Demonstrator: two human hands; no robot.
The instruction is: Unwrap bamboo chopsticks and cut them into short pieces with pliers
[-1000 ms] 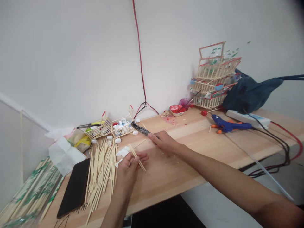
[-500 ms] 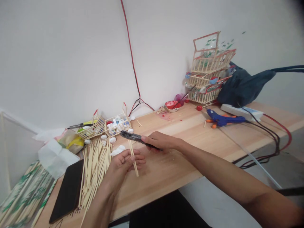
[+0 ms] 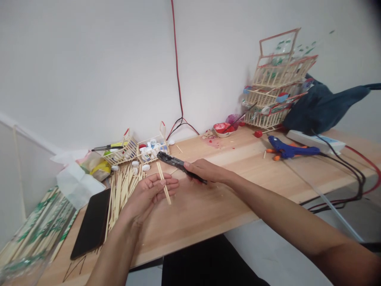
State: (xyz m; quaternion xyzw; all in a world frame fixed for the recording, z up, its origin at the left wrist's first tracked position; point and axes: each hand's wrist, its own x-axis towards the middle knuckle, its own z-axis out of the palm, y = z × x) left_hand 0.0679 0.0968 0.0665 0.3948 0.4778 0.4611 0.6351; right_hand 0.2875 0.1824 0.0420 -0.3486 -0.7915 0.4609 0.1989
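My left hand (image 3: pixel 153 192) pinches two short wooden sticks (image 3: pixel 164 186) side by side between thumb and fingers, the other fingers loosely spread behind them. My right hand (image 3: pixel 205 171) is wrapped around a pair of dark pliers (image 3: pixel 175 161), whose head points left, just beyond the upper ends of the sticks. A small gap shows between the pliers and the sticks. Left of my left hand lies a loose heap of wooden sticks (image 3: pixel 122 190). Two small stick baskets (image 3: pixel 153 150) stand behind, one holding white bottle caps.
A black phone (image 3: pixel 91 222) and wrapped chopsticks (image 3: pixel 44 226) lie at left, near a white tissue (image 3: pixel 76 182). Towards the back are a dish of red paint (image 3: pixel 223 130) and stacked stick baskets (image 3: pixel 274 83). A blue glue gun (image 3: pixel 293 149) and power strip (image 3: pixel 315 142) sit at right, with trailing cables.
The camera view has shifted, so the table appears higher and further right. My left hand has moved left with the sticks, away from the pliers, which were almost at their tips.
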